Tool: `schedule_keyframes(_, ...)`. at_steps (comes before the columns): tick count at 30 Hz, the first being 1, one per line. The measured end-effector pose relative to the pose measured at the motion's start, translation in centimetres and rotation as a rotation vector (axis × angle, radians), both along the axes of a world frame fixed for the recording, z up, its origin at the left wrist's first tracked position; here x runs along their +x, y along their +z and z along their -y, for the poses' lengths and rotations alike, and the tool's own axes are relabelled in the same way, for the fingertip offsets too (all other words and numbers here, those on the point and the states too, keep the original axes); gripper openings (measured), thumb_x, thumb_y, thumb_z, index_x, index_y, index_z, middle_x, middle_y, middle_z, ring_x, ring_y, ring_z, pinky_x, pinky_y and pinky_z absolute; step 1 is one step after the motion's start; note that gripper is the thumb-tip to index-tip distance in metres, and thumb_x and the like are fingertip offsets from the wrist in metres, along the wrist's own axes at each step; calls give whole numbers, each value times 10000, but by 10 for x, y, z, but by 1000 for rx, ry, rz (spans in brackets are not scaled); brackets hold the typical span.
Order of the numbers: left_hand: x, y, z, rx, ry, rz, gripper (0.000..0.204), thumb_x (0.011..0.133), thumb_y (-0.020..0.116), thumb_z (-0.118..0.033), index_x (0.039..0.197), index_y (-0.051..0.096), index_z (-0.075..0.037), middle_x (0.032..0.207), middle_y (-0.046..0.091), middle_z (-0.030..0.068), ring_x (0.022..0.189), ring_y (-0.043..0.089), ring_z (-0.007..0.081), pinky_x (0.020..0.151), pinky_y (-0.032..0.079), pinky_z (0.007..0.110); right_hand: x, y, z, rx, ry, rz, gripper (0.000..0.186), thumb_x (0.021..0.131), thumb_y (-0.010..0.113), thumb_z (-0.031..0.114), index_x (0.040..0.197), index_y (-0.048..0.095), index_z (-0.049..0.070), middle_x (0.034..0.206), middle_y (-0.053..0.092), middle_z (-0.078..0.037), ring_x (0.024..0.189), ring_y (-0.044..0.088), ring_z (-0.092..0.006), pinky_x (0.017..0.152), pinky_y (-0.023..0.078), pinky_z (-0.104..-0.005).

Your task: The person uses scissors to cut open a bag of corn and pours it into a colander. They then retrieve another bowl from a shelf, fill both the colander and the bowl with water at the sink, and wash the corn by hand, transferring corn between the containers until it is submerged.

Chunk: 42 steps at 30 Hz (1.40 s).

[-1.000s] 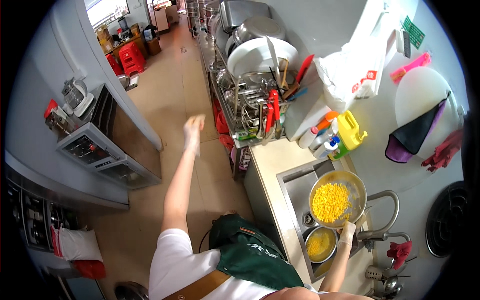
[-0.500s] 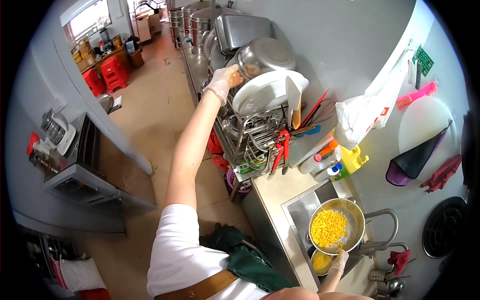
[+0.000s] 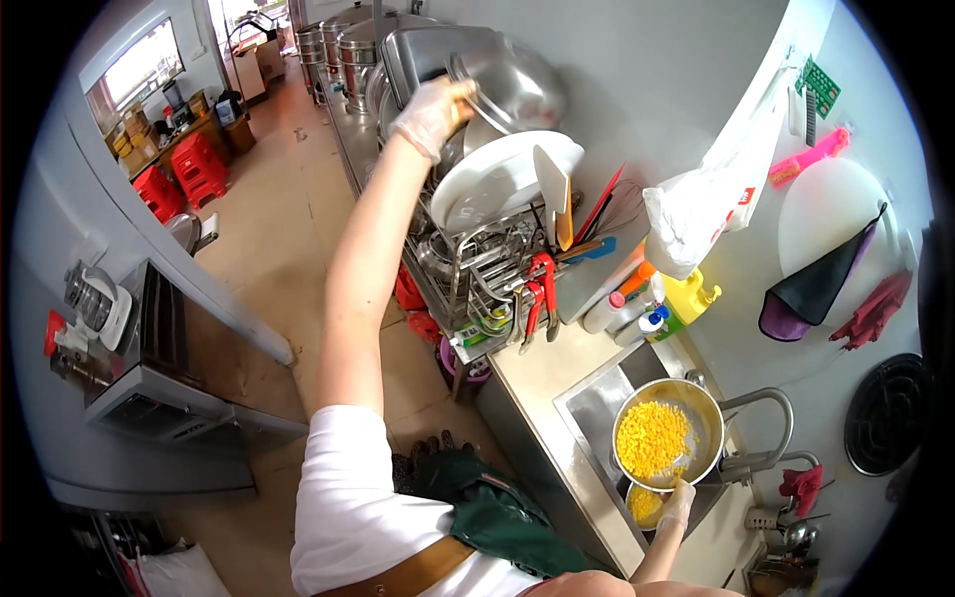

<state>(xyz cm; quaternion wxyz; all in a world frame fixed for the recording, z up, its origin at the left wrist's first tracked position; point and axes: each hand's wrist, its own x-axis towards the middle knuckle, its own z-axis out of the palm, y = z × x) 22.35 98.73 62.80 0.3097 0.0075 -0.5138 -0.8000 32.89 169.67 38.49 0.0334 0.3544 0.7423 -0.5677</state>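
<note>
My left hand [image 3: 436, 111], in a clear glove, reaches far forward to the dish rack. Its fingers are closed on the rim of a steel bowl [image 3: 532, 88], which tilts and shows its shiny inside. Just below this hand stands a large white dish [image 3: 497, 189] on edge. Over the sink, my right hand [image 3: 678, 505], also gloved, grips the near edge of a round metal pan [image 3: 708, 438]. Yellow corn kernels [image 3: 652, 438] cover much of the pan's bottom. Partly hidden beneath it, a smaller bowl [image 3: 645, 507] contains more yellow pieces.
A curved faucet [image 3: 781, 418] stands right of the pan over the steel sink [image 3: 587, 403]. Bottles [image 3: 632, 308] crowd the counter behind it. Red-handled tools [image 3: 542, 284] hang at the rack's front. A white plastic bag [image 3: 686, 224] hangs on the wall.
My left hand has lifted and turned the steel bowl, so its inside now shows instead of its base. My right hand still grips the pan, which looks nearly unmoved over the sink.
</note>
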Motion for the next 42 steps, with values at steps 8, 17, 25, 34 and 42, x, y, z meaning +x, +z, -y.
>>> schedule_keyframes(8,160,51,-32,-618,153,-258,313,881,456,-113,1154,498,32,1061,583,123,833,561,99,707,455,221,9,14,-5,-125,97,-204,254,759,485,123,970,571,11,814,585,-59,661,563,-162,563,457,-285)
schedule_keyframes(17,311,-91,-201,-403,115,509,240,727,529,-12,964,542,19,892,563,54,810,525,114,749,415,241,-33,-21,-50,-72,123,-29,132,739,514,99,679,588,7,569,548,-54,420,482,-135,388,349,-247)
schedule_keyframes(25,171,-279,-356,-1467,20,154,158,747,573,-59,903,602,-48,688,614,84,638,616,207,550,503,298,-38,-3,-67,-60,94,50,143,726,492,52,800,576,-37,680,591,-102,486,542,-165,401,428,-225)
schedule_keyframes(34,151,-339,-385,-1824,21,86,224,697,553,-45,913,594,-5,621,577,63,587,599,177,492,487,280,-44,-3,-71,-94,97,48,177,757,480,52,837,596,-56,741,621,-112,533,583,-163,406,447,-207)
schedule_keyframes(42,156,-347,-388,-1881,42,88,220,667,561,-68,870,585,14,587,571,81,593,601,189,509,497,276,-40,0,-64,-141,65,32,143,730,514,58,837,572,-17,698,573,-71,580,537,-150,429,416,-222)
